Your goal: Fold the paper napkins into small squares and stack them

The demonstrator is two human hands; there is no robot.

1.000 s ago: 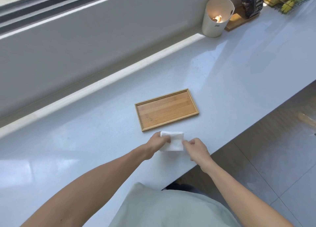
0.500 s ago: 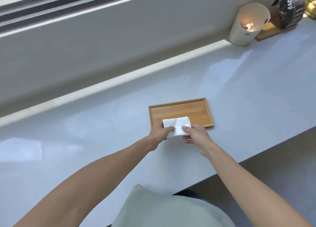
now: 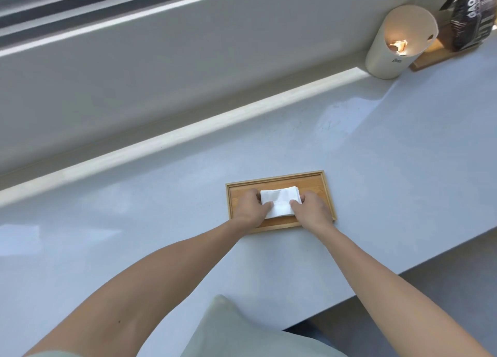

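Both hands hold a folded white paper napkin over a shallow rectangular bamboo tray on the pale grey worktop.

The left hand pinches the napkin's left edge and the right hand grips its right edge, fingers curled onto the paper; the napkin sits inside the tray's rim, near its middle, though whether it touches the tray floor cannot be told. Well apart, at the worktop's far right end, stand a white cylindrical cup and, just beside it, a dark printed bag on a small wooden board.
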